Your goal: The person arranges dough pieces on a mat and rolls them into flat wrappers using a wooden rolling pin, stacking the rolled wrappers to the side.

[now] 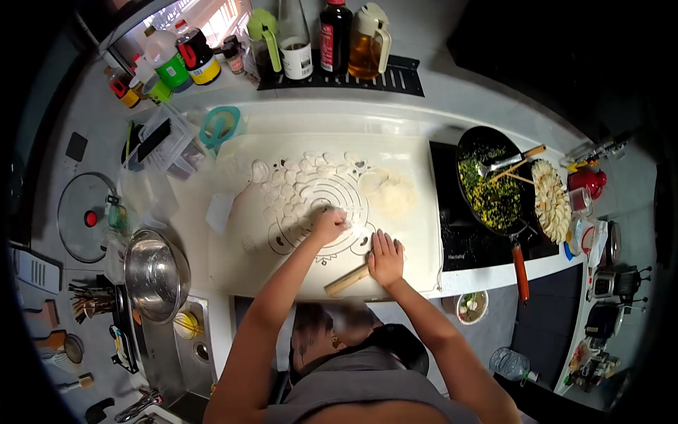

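Observation:
My left hand (pixel 330 225) is closed over the middle of the printed circles on a pale dough mat (pixel 240 272). Its fingers are curled inward, and whatever they hold is hidden. Many small dough pieces (pixel 290 191) lie on the mat just beyond it. My right hand (pixel 385 258) rests palm down with its fingers stretched out, near the mat's front edge. A wooden rolling pin (pixel 347 281) lies at a slant, its right end meeting the heel of this hand; I cannot tell whether the palm presses on it. A patch of flour (pixel 397 196) spreads farther back.
Right of the mat, a wok (pixel 467 201) of chopped green and yellow filling sits on the cooktop (pixel 459 249), beside a tray of folded dumplings (pixel 551 205). A metal bowl (pixel 157 275) stands left, by the sink (pixel 159 346). Bottles (pixel 335 39) line the back shelf.

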Demonstrator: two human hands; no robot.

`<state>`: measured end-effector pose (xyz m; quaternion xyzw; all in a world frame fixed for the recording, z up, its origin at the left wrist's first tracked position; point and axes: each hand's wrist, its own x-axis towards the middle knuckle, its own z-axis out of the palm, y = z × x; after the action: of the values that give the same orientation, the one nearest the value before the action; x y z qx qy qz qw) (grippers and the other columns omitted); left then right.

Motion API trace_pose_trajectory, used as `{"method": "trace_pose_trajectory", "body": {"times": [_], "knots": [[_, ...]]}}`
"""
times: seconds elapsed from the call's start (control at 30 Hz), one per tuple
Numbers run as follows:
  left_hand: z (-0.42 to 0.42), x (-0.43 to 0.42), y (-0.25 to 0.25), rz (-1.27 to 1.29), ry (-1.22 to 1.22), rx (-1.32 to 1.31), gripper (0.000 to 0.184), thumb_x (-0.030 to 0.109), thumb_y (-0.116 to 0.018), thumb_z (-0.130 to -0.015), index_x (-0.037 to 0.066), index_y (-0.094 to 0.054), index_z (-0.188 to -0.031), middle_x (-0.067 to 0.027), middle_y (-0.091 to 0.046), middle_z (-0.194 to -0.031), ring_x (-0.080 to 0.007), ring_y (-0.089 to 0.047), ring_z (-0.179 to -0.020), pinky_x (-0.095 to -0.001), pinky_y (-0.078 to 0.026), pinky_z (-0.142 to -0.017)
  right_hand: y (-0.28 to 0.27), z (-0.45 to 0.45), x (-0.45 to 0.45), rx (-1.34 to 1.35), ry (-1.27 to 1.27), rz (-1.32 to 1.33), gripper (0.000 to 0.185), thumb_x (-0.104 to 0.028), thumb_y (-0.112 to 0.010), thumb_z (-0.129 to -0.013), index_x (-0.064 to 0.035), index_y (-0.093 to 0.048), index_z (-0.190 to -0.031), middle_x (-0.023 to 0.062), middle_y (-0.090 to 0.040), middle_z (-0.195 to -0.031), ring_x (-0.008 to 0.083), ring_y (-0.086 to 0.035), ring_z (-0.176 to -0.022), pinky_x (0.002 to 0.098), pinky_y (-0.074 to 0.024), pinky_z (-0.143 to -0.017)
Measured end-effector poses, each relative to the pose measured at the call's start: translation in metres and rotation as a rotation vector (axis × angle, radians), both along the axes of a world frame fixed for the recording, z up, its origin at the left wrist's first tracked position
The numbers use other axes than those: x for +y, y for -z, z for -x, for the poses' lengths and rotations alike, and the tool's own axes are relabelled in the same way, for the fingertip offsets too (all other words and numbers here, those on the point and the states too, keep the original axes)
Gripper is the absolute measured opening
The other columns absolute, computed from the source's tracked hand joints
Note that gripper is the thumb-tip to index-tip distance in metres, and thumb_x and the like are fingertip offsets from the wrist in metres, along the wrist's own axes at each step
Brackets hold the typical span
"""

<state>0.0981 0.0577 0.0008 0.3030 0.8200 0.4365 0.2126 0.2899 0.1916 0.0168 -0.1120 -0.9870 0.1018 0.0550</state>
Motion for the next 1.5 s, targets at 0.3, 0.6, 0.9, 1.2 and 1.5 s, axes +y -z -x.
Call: {"method": "trace_pose_trajectory", "body": {"times": [0.3,0.6,0.9,1.2,1.5], "knots": [[-0.067,-0.008,-0.009,0.101,0.065,-0.006,0.013,0.01,-0.066,-0.077,0.005,-0.069,-0.089,-0.0135,-0.066,-0.08,-0.0289,-0.062,-0.074,-0.0376,-0.049,-0.069,-0.001,0.052,-0.006,-0.045,0.112,-0.025,0.062,-0.026,-0.047,-0.085,-0.0002,-0.033,-0.139,0.0151,-0.032,-0.147,0.0312,-0.031,-0.134,0.0545,-0.0218,-0.107],[-0.044,-0.005,-0.004,0.074,0.075,0.123,0.012,0.012,-0.065,-0.079,0.006,-0.069,-0.088,-0.0145,-0.066,-0.09,-0.0339,-0.06,-0.088,-0.0414,-0.048,-0.078,0.006,0.139,0.004,0.077,0.142,0.058,0.061,-0.022,-0.048,-0.083,-0.0013,-0.034,-0.139,0.0156,-0.035,-0.145,0.0288,-0.03,-0.136,0.052,-0.0181,-0.111],[-0.051,-0.016,0.0,0.101,0.065,0.015,0.011,0.013,-0.067,-0.077,0.004,-0.064,-0.082,-0.0136,-0.064,-0.082,-0.0328,-0.061,-0.079,-0.0424,-0.048,-0.071,0.002,0.023,0.0,0.06,0.002,0.02,0.058,-0.027,-0.052,-0.083,-0.001,-0.042,-0.134,0.016,-0.041,-0.141,0.0342,-0.036,-0.131,0.0565,-0.0242,-0.105],[-0.051,-0.022,-0.008,0.013,0.048,0.102,0.01,0.007,-0.062,-0.078,0.003,-0.065,-0.086,-0.0154,-0.065,-0.089,-0.0341,-0.061,-0.083,-0.0427,-0.047,-0.073,-0.002,0.111,0.006,0.204,0.027,0.051,0.051,-0.021,-0.045,-0.088,-0.0011,-0.041,-0.134,0.014,-0.042,-0.14,0.0303,-0.037,-0.131,0.0535,-0.024,-0.107],[-0.041,-0.002,-0.005,0.107,0.181,0.152,0.011,0.013,-0.065,-0.079,0.003,-0.067,-0.084,-0.0148,-0.065,-0.08,-0.0323,-0.061,-0.075,-0.0393,-0.048,-0.068,0.01,0.061,0.001,0.087,0.06,0.074,0.053,-0.025,-0.046,-0.087,0.002,-0.042,-0.133,0.0202,-0.041,-0.14,0.0337,-0.039,-0.128,0.0503,-0.0287,-0.106]]}}
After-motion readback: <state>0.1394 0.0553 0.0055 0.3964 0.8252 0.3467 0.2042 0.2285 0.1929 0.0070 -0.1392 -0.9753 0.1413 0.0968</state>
